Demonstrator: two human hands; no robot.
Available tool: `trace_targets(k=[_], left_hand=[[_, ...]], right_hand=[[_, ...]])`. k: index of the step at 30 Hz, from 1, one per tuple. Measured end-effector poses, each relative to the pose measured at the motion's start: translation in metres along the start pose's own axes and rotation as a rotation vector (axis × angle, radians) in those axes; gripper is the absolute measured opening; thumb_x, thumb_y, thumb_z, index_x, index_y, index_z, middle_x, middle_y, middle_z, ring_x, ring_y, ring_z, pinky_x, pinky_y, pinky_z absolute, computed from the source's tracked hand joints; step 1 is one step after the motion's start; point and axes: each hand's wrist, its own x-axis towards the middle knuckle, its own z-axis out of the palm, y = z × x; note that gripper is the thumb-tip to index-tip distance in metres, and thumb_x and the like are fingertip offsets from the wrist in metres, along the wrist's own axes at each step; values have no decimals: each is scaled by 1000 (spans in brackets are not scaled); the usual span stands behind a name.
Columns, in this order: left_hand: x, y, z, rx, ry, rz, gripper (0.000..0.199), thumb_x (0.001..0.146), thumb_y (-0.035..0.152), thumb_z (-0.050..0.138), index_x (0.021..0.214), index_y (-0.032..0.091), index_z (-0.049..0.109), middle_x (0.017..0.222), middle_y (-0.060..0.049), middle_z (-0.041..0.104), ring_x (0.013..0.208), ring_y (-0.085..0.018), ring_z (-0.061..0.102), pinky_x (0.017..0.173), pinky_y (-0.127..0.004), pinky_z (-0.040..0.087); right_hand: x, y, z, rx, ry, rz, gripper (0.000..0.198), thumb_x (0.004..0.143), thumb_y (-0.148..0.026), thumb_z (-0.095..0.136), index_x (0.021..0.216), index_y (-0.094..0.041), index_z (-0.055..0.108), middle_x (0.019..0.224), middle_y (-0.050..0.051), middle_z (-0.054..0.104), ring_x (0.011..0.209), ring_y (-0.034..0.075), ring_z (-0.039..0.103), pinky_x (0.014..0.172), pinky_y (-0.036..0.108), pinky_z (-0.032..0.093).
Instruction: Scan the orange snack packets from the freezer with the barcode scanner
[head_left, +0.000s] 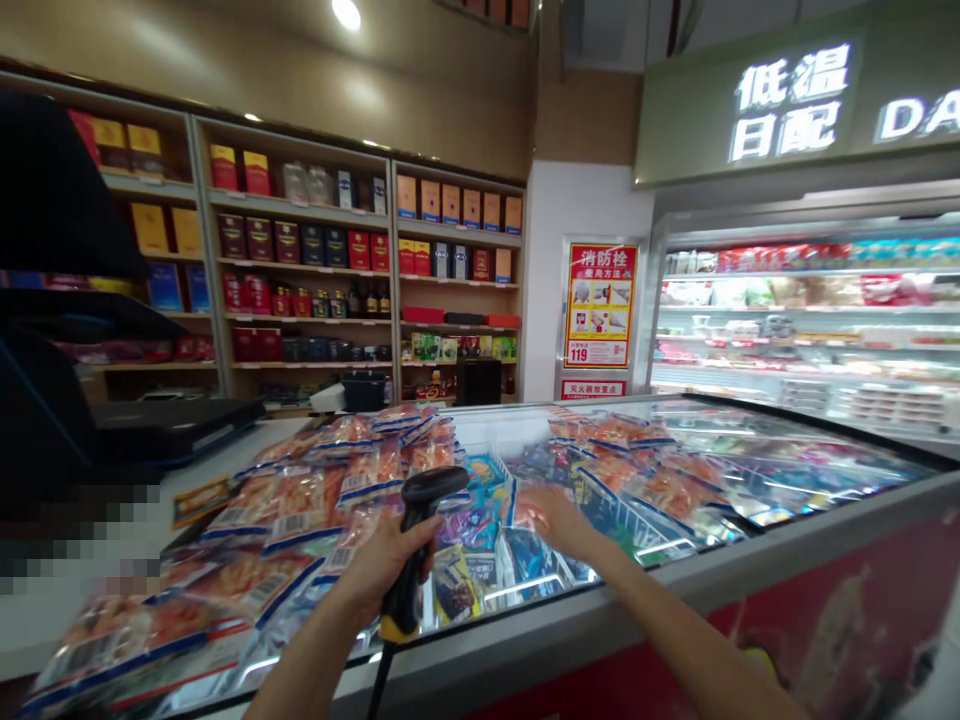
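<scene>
My left hand (386,560) is wrapped around the handle of a black and yellow barcode scanner (431,487), held upright with its cable hanging down. Over the middle of the glass-topped freezer, my right hand (559,517) grips a clear plastic food packet (514,512) with a blue edge; the fingers are slightly blurred. To the left lies a heap of clear packets (300,505) of orange-pink food with barcodes and blue edges. More of the same packets (619,470) rest on the glass to the right.
Below the glass, the freezer (810,515) holds colourful bags and wire baskets. A counter with a dark checkout machine (180,430) stands at the left. Shelves of boxed goods (300,240) line the back wall, and a lit chiller (810,320) is at the right.
</scene>
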Motion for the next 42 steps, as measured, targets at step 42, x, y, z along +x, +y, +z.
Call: trace_targets(k=[42], left_hand=[[-20,5,-3,146,-21,-20,30,60,42,59,59,18,41,45,5,48,37,-7,41,40,-21,32]], right_hand=[[84,-3,27,684,679,581,58,62,-35,51,116,-13,43,55,-3,51,49,11,47,47,21,38]])
